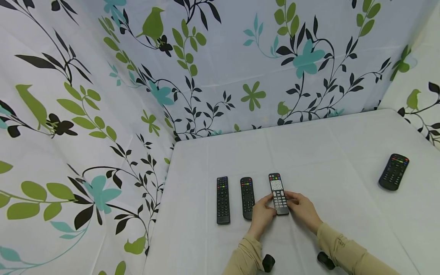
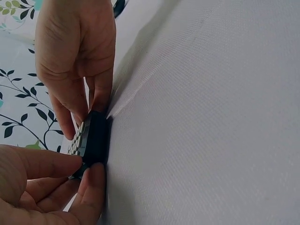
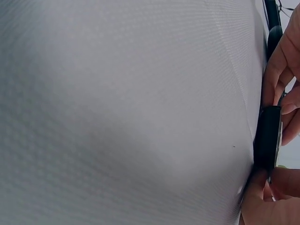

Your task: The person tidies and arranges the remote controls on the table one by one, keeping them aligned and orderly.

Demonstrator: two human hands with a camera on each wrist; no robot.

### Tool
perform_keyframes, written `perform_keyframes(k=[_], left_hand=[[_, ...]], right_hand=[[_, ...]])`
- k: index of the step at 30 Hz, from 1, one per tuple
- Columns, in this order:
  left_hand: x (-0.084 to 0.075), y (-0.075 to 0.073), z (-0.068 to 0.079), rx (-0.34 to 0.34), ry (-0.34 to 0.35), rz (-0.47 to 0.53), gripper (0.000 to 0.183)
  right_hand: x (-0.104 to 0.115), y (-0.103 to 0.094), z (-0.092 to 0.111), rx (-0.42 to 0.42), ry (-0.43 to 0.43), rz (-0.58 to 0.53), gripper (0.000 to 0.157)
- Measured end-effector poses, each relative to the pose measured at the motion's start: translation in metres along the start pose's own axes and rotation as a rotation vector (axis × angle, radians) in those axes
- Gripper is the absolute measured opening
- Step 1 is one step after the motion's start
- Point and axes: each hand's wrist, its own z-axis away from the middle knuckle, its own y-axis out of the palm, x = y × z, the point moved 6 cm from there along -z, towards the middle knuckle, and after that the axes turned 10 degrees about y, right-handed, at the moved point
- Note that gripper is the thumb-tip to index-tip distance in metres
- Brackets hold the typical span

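A remote control with a silver-grey keypad [image 1: 277,193] lies face up at the middle of the white table, its long sides between both hands. My left hand [image 1: 262,214] grips its left edge; my right hand [image 1: 304,210] grips the right edge. Seen end-on in the left wrist view, the dark body of the remote control [image 2: 97,136] is pinched between thumb and fingers on either side, low against the cloth. The right wrist view shows the same remote control [image 3: 267,136] with fingertips at both edges. Just left of it lies a black remote control [image 1: 247,198], parallel and apart.
A longer black remote control [image 1: 223,200] lies further left, roughly in line with the others. Another black remote control [image 1: 393,172] lies tilted at the far right. White cloth covers the table [image 1: 326,152]. Leaf-and-bird patterned curtains [image 1: 223,76] hang behind and at the sides.
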Motion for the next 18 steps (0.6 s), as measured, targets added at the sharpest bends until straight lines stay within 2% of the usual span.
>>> perform_keyframes(k=[9,15,18], left_hand=[[0.0036,-0.0032,0.0021,-0.007,-0.016,-0.008,0.058],[0.0008,-0.004,0.0019,-0.014,0.009,-0.034,0.058],[-0.0036,-0.0056,0.0027,-0.023,0.053,-0.083,0.056]], right_hand=[[-0.0008,0.0036,0.0004,0.024,-0.015,0.031,0.04],[-0.0014,0.0036,-0.0021,0.025,-0.037,0.033,0.04],[-0.0013,0.002,-0.0022,0.026,-0.037,0.029,0.04]])
